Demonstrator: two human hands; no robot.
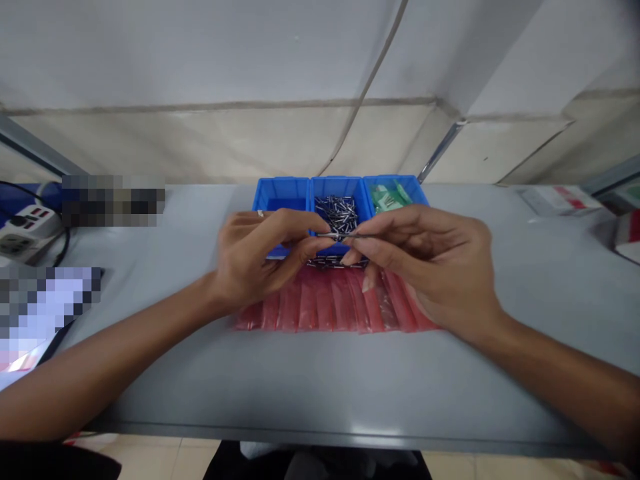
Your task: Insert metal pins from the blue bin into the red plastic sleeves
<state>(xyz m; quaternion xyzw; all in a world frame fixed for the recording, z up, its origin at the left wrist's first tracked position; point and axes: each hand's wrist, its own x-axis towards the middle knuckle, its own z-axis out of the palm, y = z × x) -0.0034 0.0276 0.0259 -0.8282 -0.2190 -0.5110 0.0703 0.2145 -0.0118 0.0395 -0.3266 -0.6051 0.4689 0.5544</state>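
My left hand [273,257] and my right hand [425,260] meet above the middle of the table, each closed in a pinch. Between their fingertips runs a thin, dark metal pin [336,235], held level by both ends. Just behind it, a blue bin [339,187] holds many small shiny metal pins [337,212]. More metal pins [330,262] lie in front of the bins, partly hidden by my hands. A row of flat red plastic bags [320,303] is spread beneath my hands.
Beside the middle bin, the left blue bin [283,185] shows a bare blue inside; the right one holds green-and-white packets [393,195]. A power strip [23,233] with cables is at far left, near a blurred-out screen [50,313]. White-and-red boxes [560,200] stand right.
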